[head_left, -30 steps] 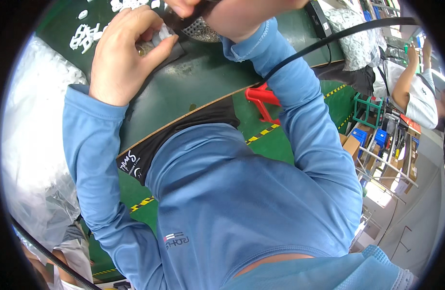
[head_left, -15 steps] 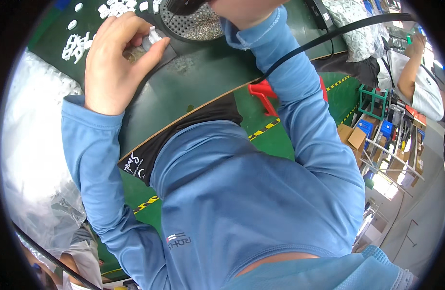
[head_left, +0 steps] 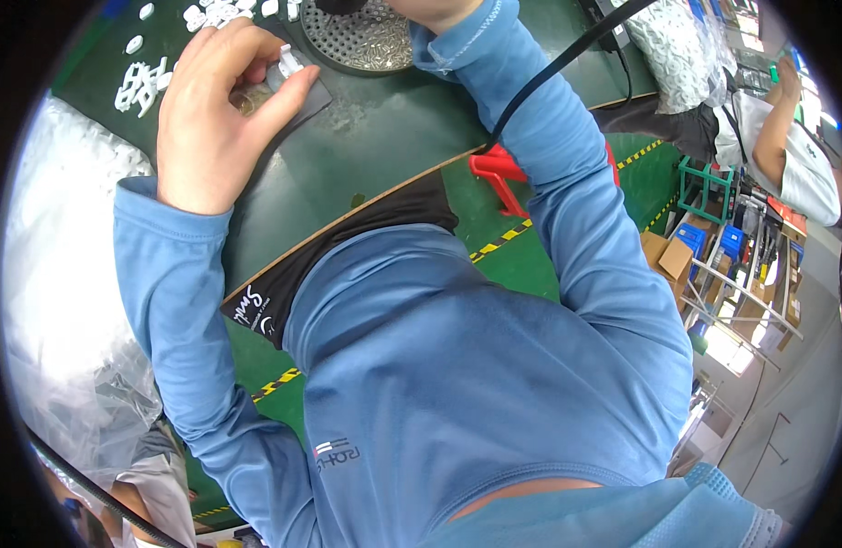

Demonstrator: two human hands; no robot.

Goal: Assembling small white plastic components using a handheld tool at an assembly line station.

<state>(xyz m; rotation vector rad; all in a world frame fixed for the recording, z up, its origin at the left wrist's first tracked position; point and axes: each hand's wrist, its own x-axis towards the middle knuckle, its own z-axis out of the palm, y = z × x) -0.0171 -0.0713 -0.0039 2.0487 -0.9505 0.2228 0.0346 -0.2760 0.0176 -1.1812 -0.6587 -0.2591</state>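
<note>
My left hand rests on the dark green table at the upper left. Its thumb and fingers pinch a small white plastic part over a dark pad. My right hand is mostly cut off by the top edge, above a round perforated metal tray of small silvery screws. A dark object shows just under its fingers, and the grip is hidden. A black cable crosses my right sleeve.
Several loose white parts lie on the table at the far left. A clear plastic bag hangs at the left. A red stool stands on the green floor. Another person sits at the right by racks and boxes.
Both hands sit higher in the picture than before. My right hand has slid almost out past the top edge, and the metal tray shows more plainly. My left hand still pinches at the pad.
</note>
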